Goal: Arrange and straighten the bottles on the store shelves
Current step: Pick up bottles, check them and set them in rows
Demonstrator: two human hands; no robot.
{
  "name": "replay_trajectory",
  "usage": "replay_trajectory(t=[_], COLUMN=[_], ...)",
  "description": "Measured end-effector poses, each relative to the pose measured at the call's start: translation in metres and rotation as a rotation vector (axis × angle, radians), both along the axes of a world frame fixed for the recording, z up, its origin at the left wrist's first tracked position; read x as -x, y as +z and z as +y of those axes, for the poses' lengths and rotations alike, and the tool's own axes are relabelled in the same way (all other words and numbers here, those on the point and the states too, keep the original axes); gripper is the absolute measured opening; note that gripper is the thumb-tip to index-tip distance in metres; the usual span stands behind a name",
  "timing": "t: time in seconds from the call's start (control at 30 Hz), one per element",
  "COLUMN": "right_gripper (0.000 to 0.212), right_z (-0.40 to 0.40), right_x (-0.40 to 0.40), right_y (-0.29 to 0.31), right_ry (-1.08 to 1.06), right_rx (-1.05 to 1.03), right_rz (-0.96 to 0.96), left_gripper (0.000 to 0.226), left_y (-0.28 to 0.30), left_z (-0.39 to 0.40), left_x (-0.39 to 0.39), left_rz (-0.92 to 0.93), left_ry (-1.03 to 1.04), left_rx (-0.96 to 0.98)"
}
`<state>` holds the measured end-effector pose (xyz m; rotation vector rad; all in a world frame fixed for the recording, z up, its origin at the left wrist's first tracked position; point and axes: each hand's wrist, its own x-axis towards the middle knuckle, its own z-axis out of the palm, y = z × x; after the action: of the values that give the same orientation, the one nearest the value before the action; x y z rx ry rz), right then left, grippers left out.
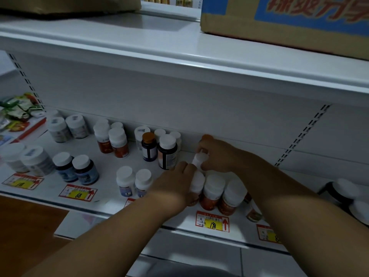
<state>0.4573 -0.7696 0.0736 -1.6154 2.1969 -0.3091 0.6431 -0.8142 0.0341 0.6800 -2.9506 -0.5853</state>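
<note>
White caps top nearly every bottle on the shelf (60,182) we see from the head camera. Our left hand (175,182) curls round a white-capped bottle (197,183) at the left end of a front row of orange bottles (212,193), just behind the price tag (212,221) marked 198. Our right hand (217,154) grips another white bottle (199,158), tilted, just behind that row. What the bottles contain we cannot tell. Two dark bottles (157,150) stand to the left near the back wall, two blue-labelled ones (133,182) nearer the front lip. Bare shelf lies open behind our right hand up to the back panel. A cardboard box (289,23) overhangs the upper shelf's edge.
</note>
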Motion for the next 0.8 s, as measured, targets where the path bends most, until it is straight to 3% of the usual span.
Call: replay_trajectory(t=[0.17, 0.33, 0.53, 0.63, 0.7, 0.8], right_gripper=[0.046, 0.048, 0.058, 0.049, 0.038, 0.021], right_z=[0.0, 0.003, 0.001, -0.009, -0.02, -0.032], right_x=[0.0, -0.004, 0.0, 0.011, 0.027, 0.042], right_y=[0.004, 0.001, 0.007, 0.01, 0.005, -0.012], right_ry=[0.051, 0.023, 0.112, -0.041, -0.2, -0.22], right_rx=[-0.14, -0.097, -0.19, -0.008, 0.148, 0.134], right_rz=[-0.077, -0.181, -0.142, -0.211, -0.065, 0.104], left_gripper=[0.055, 0.059, 0.065, 0.073, 0.073, 0.07], left_y=[0.0, -0.001, -0.005, -0.006, -0.004, 0.001], left_z=[-0.002, -0.002, -0.004, -0.005, -0.006, -0.007], left_x=[-0.002, 0.0, 0.0, 0.0, 0.0, 0.001], left_rz=[0.036, 0.056, 0.108, 0.134, 0.15, 0.202], left_ry=[-0.001, 0.018, 0.021, 0.03, 0.043, 0.064], left_rx=[-0.002, -0.028, -0.04, -0.034, -0.023, -0.029])
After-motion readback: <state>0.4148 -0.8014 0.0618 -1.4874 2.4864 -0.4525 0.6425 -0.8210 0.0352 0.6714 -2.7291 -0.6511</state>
